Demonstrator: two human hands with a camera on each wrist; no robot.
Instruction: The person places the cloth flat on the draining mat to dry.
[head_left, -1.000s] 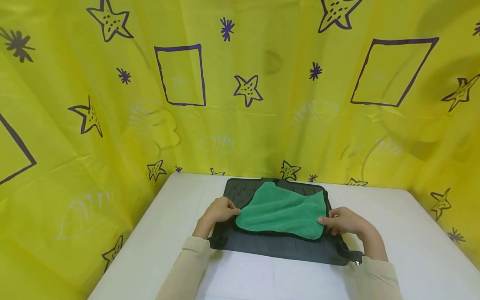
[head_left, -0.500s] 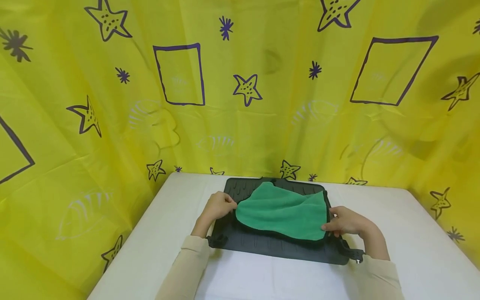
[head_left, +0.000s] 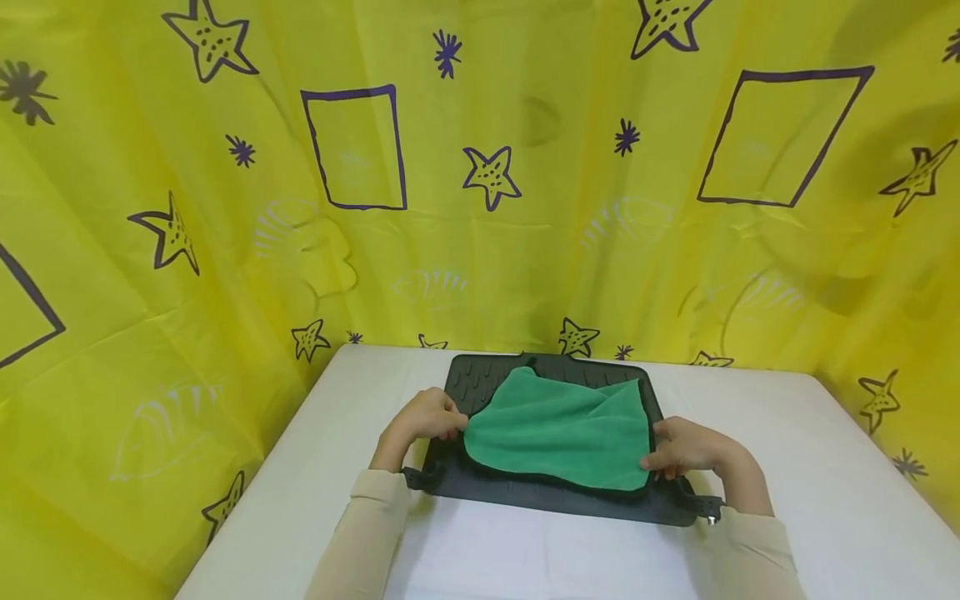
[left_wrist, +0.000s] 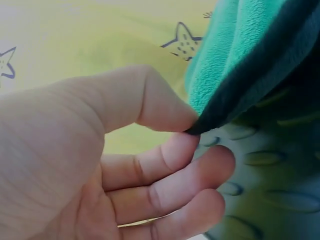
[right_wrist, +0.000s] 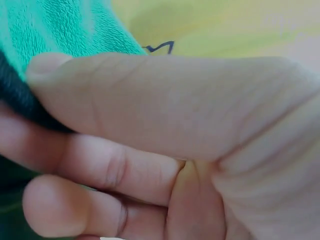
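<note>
A green cloth [head_left: 558, 429] with a dark underside spreads over a black ridged mat [head_left: 517, 494]. My left hand [head_left: 427, 417] pinches the cloth's left edge; in the left wrist view the thumb and index finger [left_wrist: 172, 150] meet on its dark corner, the other fingers loosely bent. At the opposite side my right hand [head_left: 686, 450] grips the right edge, thumb on the green face. In the right wrist view that thumb [right_wrist: 125, 100] lies over the cloth [right_wrist: 65, 30] with the index finger beneath. The cloth sags in soft folds, its far edge dipping.
The mat lies on a white table [head_left: 495, 554], towards its back edge. A yellow curtain [head_left: 450, 242] with dark stars and squares hangs behind and to the sides. Dark wrist straps show by both sleeves.
The cloth has moved slightly left and nearer me, pulled between both hands. My left hand has shifted a little left; the right hand has slid lower along its edge.
</note>
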